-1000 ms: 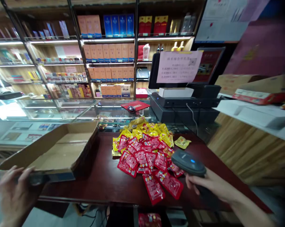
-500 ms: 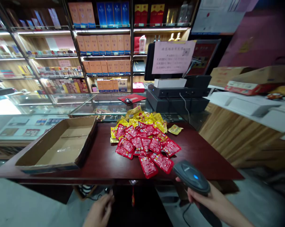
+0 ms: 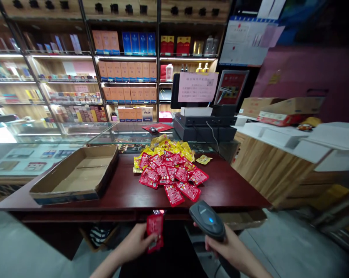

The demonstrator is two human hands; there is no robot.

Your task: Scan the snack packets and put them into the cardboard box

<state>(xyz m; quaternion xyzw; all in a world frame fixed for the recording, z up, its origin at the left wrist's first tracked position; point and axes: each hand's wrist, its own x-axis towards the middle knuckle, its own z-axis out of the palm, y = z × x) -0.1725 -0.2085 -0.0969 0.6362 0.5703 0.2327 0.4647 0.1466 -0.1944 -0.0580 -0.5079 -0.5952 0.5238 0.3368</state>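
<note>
Below the table's front edge, my left hand (image 3: 136, 243) is closed on a red snack packet (image 3: 155, 231), held upright between thumb and fingers. My right hand (image 3: 225, 247) grips a dark barcode scanner (image 3: 207, 220) by its handle; a blue light glows on its top, and its head points toward the packet. Beyond both hands, a heap of red packets (image 3: 174, 194) and yellow packets (image 3: 174, 146) lies on the dark red table (image 3: 122, 193). One yellow packet (image 3: 203, 159) sits apart, right of the heap.
An open shallow cardboard box (image 3: 96, 193) stands at the table's left. Behind the heap are a glass display counter (image 3: 105, 135), a mouse (image 3: 153, 129) and a till with a monitor (image 3: 196, 87). A wood-sided counter (image 3: 258, 166) with boxes borders the right.
My left hand has come up and right, now showing a red packet in it. The scanner has shifted left, closer to that hand. The camera view has tilted up somewhat.
</note>
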